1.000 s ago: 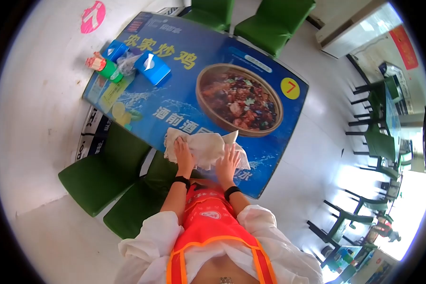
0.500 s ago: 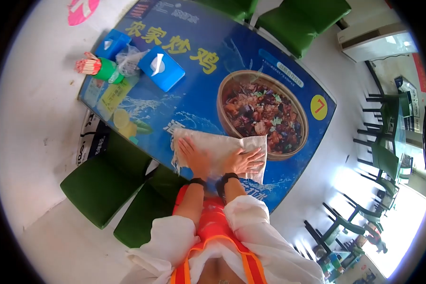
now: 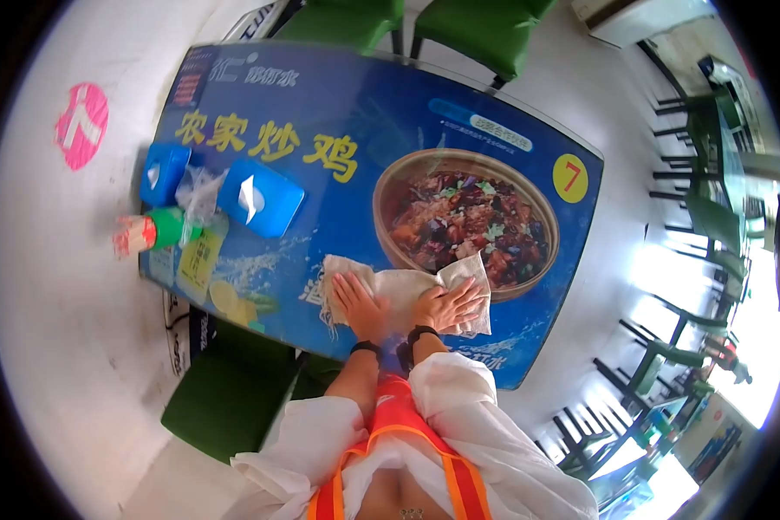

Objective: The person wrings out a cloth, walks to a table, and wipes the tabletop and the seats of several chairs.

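Note:
A beige cloth (image 3: pixel 400 284) with a frayed left edge lies spread near the front edge of a blue printed table (image 3: pixel 338 225). My left hand (image 3: pixel 360 308) presses flat on its left part, fingers stretched out. On the right part rests my right hand (image 3: pixel 447 307), palm down with the fingers spread. Both hands touch the cloth from above without gripping it. Dark bands circle both wrists. Just beyond the cloth is a printed picture of a bowl of food (image 3: pixel 468 221), part of the tabletop.
At the table's left stand two blue tissue boxes (image 3: pixel 262 198), a crumpled clear plastic bag (image 3: pixel 201 196) and a green container of sticks (image 3: pixel 166 227). A green chair (image 3: pixel 230 390) is tucked at the near left; another green chair (image 3: pixel 477 35) stands at the far side. More tables and chairs line the right.
My view has turned, so the table appears rotated and the boxes sit lower and further left. Both hands stay flat on the cloth, which has shifted little in view.

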`<state>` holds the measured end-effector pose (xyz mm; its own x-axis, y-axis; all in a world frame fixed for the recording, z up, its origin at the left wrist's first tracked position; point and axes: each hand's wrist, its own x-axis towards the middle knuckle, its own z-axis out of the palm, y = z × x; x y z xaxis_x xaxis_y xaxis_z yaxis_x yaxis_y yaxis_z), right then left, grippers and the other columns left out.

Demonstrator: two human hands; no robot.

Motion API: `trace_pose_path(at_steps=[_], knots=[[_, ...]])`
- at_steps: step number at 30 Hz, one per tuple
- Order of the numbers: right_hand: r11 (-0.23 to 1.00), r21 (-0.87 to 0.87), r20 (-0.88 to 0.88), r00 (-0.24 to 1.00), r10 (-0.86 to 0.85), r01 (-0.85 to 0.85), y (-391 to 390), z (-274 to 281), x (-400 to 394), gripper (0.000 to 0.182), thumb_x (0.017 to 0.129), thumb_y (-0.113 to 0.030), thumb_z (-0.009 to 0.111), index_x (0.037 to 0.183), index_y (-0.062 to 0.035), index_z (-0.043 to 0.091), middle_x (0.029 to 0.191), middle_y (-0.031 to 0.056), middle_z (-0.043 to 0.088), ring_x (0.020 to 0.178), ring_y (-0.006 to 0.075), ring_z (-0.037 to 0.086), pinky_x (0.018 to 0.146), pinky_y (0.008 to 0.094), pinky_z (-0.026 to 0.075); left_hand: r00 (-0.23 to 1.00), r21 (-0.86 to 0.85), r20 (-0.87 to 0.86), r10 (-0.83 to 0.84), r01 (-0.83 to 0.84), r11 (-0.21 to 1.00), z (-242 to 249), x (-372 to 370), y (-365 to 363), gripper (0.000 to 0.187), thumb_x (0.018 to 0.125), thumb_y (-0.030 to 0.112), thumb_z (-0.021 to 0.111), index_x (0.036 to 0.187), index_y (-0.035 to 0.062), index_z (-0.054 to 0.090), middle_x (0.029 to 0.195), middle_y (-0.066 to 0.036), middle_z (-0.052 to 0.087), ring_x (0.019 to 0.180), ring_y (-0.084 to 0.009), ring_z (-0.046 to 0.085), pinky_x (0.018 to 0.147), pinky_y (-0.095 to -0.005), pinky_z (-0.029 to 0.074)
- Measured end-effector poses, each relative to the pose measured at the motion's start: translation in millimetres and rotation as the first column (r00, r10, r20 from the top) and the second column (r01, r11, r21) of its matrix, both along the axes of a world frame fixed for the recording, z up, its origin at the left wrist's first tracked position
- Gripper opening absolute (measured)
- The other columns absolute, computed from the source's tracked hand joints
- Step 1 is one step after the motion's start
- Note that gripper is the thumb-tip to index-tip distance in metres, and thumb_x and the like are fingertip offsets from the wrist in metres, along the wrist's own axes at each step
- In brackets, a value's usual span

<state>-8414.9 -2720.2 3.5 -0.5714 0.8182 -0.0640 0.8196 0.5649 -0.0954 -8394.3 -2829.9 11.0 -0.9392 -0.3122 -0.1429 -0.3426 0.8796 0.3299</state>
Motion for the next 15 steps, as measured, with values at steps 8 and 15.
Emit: trace_pose_path(at_steps=[8, 15], knots=[[1.000, 0.008, -0.030, 0.999, 0.025, -0.024, 0.6, -3.7, 1.4, 0.066, 0.077, -0.019, 0.044, 0.139, -0.0143, 0.024, 0.148, 0.0135, 0.018, 0.138, 0.0340, 0.008, 0.110, 0.0527, -0.001, 1.000, -0.015, -0.014, 0.007, -0.007, 1.000, -2.5, -0.7, 1.1, 0.076, 0.068, 0.019, 0.049, 0.137, -0.0036, 0.026, 0.144, -0.025, 0.020, 0.135, -0.0400, 0.016, 0.111, -0.0488, 0.010], [0.993, 0.063, -0.031, 0.994, 0.103, -0.101, -0.3, -11.3, 5.0, 0.063, 0.078, -0.020, 0.043, 0.138, -0.0129, 0.025, 0.147, 0.0138, 0.022, 0.137, 0.0347, 0.011, 0.110, 0.0524, 0.001, 0.999, -0.016, -0.018, -0.030, 0.030, 0.999, 0.5, -0.9, -2.0, 0.071, 0.069, 0.019, 0.049, 0.136, 0.0025, 0.033, 0.142, -0.025, 0.024, 0.133, -0.0400, 0.021, 0.110, -0.0502, 0.013]])
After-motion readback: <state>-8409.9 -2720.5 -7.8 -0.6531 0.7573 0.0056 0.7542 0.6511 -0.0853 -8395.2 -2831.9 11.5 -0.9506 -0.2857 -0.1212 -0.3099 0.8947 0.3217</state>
